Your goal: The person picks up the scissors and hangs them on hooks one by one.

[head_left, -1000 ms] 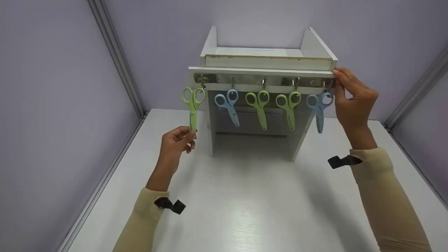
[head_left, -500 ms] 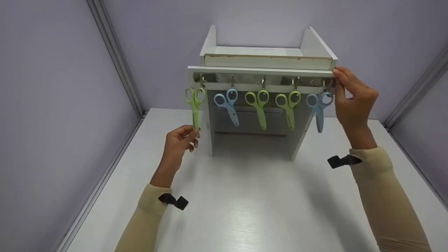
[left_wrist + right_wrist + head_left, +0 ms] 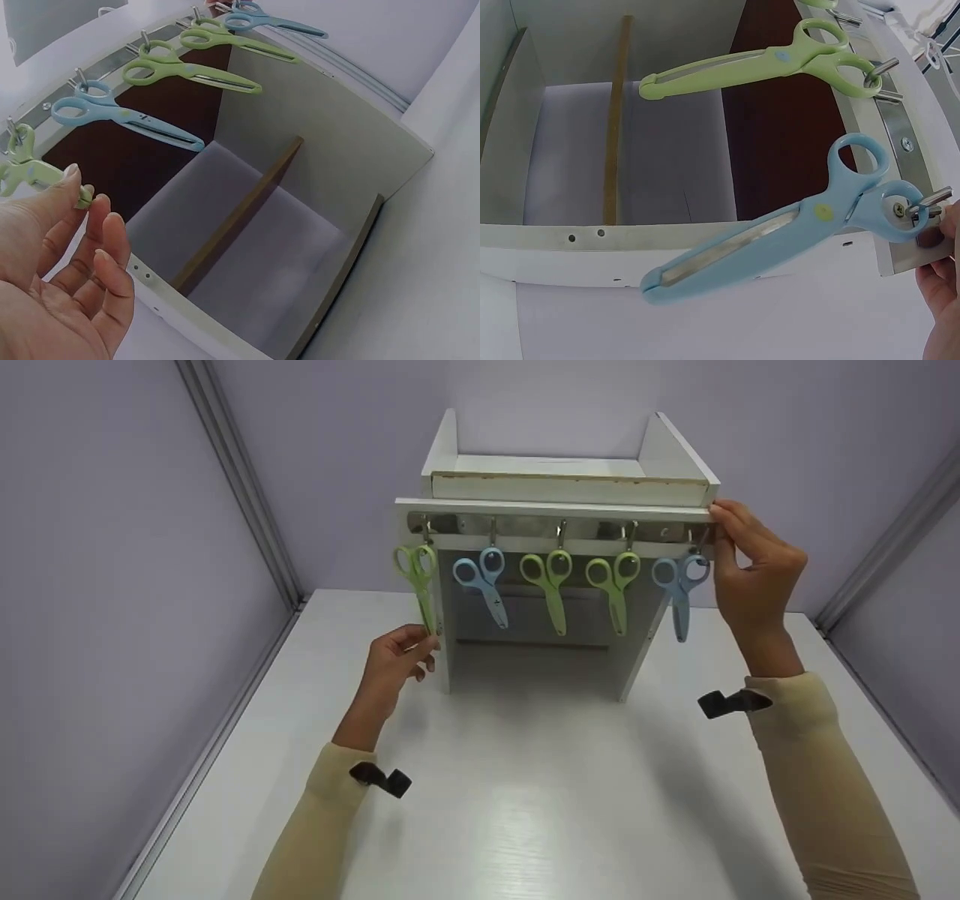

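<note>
Pinching blade tip of leftmost green scissors (image 3: 418, 585), hung on the end hook; left hand (image 3: 395, 660). Right hand (image 3: 754, 577) gripping hook rail (image 3: 555, 526) end. Tugging sideways risks unhooking, dropping onto desk (image 3: 525, 810).

Leftmost pair of light-green plastic-handled scissors (image 3: 420, 585), closed, hanging blades-down by one finger loop from the first metal hook (image 3: 426, 531) of the steel hook rail (image 3: 559, 526) under the front edge of the white wooden shelf unit (image 3: 562, 487); blade tip pinched between thumb and fingers of the left hand (image 3: 396, 660), the pair tilted slightly rightward at its lower end; right end of the same rail, beside the closed light-blue plastic scissors (image 3: 679, 592), gripped by the right hand (image 3: 754, 574)
</note>
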